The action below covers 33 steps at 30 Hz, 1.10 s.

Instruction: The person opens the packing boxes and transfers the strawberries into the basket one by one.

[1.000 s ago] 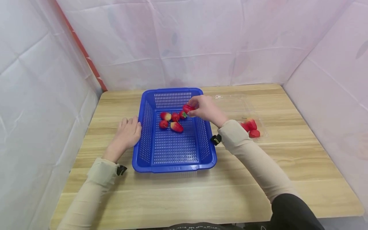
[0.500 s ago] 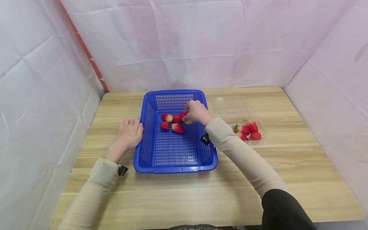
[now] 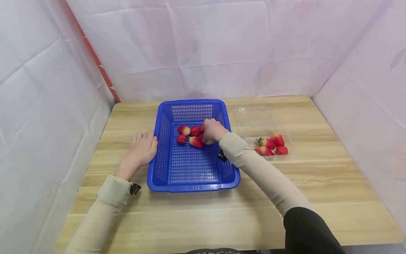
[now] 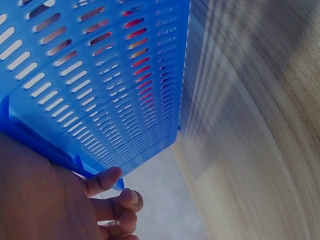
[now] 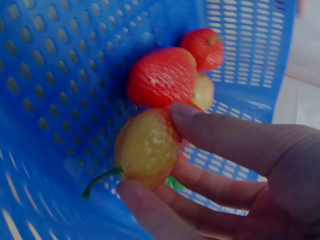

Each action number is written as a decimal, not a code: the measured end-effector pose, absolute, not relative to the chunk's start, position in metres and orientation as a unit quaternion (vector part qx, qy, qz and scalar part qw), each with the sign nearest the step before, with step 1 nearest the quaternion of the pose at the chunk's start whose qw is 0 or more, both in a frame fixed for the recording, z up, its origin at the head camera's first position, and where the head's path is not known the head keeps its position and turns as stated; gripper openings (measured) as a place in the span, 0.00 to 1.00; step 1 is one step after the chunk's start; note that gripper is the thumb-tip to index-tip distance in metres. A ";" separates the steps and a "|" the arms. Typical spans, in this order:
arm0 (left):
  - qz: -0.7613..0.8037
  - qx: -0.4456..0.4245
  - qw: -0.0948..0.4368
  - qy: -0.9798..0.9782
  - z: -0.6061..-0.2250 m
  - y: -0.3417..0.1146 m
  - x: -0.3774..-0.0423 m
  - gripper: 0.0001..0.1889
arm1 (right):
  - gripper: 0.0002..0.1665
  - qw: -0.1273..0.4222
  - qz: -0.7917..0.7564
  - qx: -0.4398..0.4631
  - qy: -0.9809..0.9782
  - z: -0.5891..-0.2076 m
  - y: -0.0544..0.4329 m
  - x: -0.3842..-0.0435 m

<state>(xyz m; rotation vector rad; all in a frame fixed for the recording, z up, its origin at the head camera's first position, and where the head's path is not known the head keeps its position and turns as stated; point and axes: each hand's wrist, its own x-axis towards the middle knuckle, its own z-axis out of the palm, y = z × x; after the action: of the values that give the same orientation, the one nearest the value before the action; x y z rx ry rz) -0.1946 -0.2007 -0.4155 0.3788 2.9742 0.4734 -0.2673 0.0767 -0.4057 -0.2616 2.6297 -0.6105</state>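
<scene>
Inside the blue plastic basket [image 3: 193, 188], my right hand [image 3: 214, 130] pinches a yellow-and-red strawberry [image 5: 145, 147] with a green stem between thumb and fingers. It is low among the other fruit, close against a red strawberry [image 5: 162, 77] in the right wrist view. More strawberries, one of them a red-and-yellow strawberry [image 3: 195, 141], and small round red fruits [image 3: 182, 139] lie on the basket floor. My left hand [image 3: 141, 150] rests against the basket's left rim. Its fingers [image 4: 107, 180] lie loosely bent beside the rim in the left wrist view.
Right of the basket stands an opened clear plastic box [image 3: 290, 146] with several strawberries [image 3: 267, 142] in its near half. Its clear lid [image 3: 255, 117] lies behind. White sheeting [image 3: 222, 46] walls the wooden table [image 3: 196, 218] at the back and sides.
My right hand has moved lower and slightly nearer into the basket with the strawberry, down among the other fruit. The left hand stays by the rim.
</scene>
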 end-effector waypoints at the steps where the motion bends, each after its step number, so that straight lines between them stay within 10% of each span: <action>1: 0.156 0.125 0.052 0.979 -0.415 -0.201 -0.195 0.19 | 0.10 0.208 -0.215 -0.098 0.949 -0.407 0.075 -0.268; 33: 0.154 0.124 0.050 0.979 -0.418 -0.202 -0.197 0.19 | 0.09 0.173 -0.184 -0.094 0.963 -0.403 0.072 -0.264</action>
<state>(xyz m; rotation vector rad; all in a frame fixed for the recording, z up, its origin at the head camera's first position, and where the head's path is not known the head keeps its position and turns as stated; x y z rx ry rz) -0.1969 -0.2019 -0.4178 0.3778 2.9812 0.4686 -0.2642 0.0723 -0.4026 -0.2667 2.7319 -0.5206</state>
